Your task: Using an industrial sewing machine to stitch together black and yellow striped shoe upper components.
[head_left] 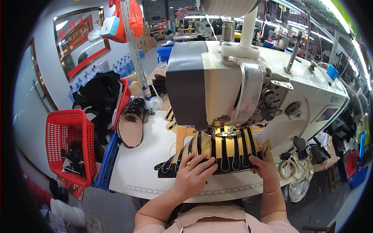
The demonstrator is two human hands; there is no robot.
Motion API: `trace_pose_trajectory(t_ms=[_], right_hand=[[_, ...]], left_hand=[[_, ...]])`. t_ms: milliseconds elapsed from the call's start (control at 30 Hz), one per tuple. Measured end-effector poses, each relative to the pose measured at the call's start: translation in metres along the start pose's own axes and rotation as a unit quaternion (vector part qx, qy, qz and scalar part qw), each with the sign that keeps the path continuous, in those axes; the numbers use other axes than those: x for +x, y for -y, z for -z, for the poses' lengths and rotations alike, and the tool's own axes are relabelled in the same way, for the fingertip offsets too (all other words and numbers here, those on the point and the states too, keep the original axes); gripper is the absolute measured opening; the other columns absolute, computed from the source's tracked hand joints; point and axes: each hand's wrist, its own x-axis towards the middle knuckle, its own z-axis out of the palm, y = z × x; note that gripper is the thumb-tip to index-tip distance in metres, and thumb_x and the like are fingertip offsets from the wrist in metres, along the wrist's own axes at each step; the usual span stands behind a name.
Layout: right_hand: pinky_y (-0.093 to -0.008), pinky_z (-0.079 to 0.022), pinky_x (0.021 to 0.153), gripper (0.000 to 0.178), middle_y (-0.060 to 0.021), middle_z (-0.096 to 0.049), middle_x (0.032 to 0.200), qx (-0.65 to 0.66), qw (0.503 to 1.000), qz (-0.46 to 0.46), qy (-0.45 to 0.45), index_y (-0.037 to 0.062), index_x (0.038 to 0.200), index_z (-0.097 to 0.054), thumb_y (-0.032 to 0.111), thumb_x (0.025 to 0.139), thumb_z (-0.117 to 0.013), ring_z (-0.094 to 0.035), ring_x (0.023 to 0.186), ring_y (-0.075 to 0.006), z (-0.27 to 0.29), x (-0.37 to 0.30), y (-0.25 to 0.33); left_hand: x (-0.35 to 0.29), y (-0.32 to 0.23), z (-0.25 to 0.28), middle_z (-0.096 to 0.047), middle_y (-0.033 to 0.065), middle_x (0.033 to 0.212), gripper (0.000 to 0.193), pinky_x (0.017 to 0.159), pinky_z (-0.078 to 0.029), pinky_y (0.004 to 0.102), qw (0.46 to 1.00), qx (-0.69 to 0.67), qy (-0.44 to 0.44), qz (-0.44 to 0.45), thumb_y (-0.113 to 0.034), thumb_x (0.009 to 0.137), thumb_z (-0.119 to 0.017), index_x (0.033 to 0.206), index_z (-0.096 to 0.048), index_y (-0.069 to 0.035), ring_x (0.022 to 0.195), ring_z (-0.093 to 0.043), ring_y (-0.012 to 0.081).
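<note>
A black piece with gold stripes (226, 161), its strips ending in rounded black tabs outlined by pale lines, lies under the needle area of a white sewing machine (311, 87). My left hand (196, 173), a ring on one finger, rests on the piece's left part, fingers spread and lying on it. At the right end, my right hand (264, 165) pinches its edge between thumb and fingers. The machine's metal presser foot (228, 133) sits over the gold strips, lit by a lamp. The exact stitching point is too small to make out.
On the white table (128, 165), a dark shoe (131, 126) stands to the left. Beyond it are a red basket (90, 155) with black scraps and a blue crate (108, 165). A tape roll (287, 169) and tangled cords lie right. A ruler strip (194, 193) runs along the front edge.
</note>
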Motion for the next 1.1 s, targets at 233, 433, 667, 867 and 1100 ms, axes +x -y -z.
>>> trace_pose_trajectory(t_ms=[233, 433, 667, 867, 1100], right_hand=[[-0.0163, -0.043, 0.036, 0.031, -0.0049, -0.062, 0.078, 0.000, 1.000, 0.011, 0.010, -0.0007, 0.107, -0.052, 0.003, 0.079, -0.064, -0.056, 0.049, -0.0070, 0.000, 0.017, 0.003], [-0.0162, -0.043, 0.038, 0.027, -0.0004, -0.059, 0.073, 0.042, 0.999, 0.002, 0.029, 0.0005, 0.102, -0.055, 0.007, 0.079, -0.067, -0.053, 0.049, -0.0051, -0.003, 0.032, 0.013], [-0.0168, -0.044, 0.045, 0.028, -0.0035, -0.062, 0.083, 0.046, 0.998, -0.011, 0.038, 0.0004, 0.106, -0.055, 0.001, 0.079, -0.062, -0.057, 0.060, -0.0060, 0.001, 0.044, 0.008], [-0.0248, -0.042, 0.057, 0.029, -0.0042, -0.057, 0.086, -0.426, 0.715, 0.520, -0.190, 0.0089, 0.092, -0.059, 0.013, 0.069, -0.075, -0.053, 0.068, -0.0160, -0.025, 0.016, -0.005], [-0.0246, -0.042, 0.061, 0.020, 0.0028, -0.059, 0.098, -0.582, 0.494, 0.645, -0.038, 0.0148, 0.093, -0.063, 0.016, 0.074, -0.065, -0.053, 0.079, -0.0144, -0.067, 0.017, -0.006]], left_hand=[[0.014, 0.005, 0.001, -0.061, 0.0012, 0.107, 0.026, 0.093, -0.038, 0.0405, 1.000, 0.021, -0.005, -0.012, -0.005, 0.071, -0.060, 0.096, -0.065, -0.010, 0.105, -0.055, 0.0200], [0.020, 0.005, -0.002, -0.061, 0.0009, 0.107, 0.025, 0.093, -0.038, 0.0403, 0.998, 0.061, -0.003, -0.024, -0.007, 0.072, -0.060, 0.096, -0.065, -0.011, 0.104, -0.054, 0.0190], [0.024, 0.025, -0.020, -0.061, 0.0033, 0.107, 0.029, 0.090, -0.042, 0.0382, 0.998, -0.008, -0.061, -0.006, -0.001, 0.069, -0.060, 0.097, -0.064, -0.009, 0.100, -0.057, 0.0199], [0.013, 0.034, -0.038, -0.066, 0.0071, 0.096, 0.029, 0.086, -0.046, 0.0392, 0.985, -0.089, -0.149, 0.017, 0.003, 0.060, -0.067, 0.088, -0.066, -0.005, 0.093, -0.063, 0.0252], [0.018, 0.032, -0.033, -0.067, 0.0050, 0.094, 0.024, 0.087, -0.042, 0.0391, 0.988, -0.035, -0.147, -0.018, 0.001, 0.062, -0.069, 0.085, -0.067, -0.008, 0.093, -0.063, 0.0231]])
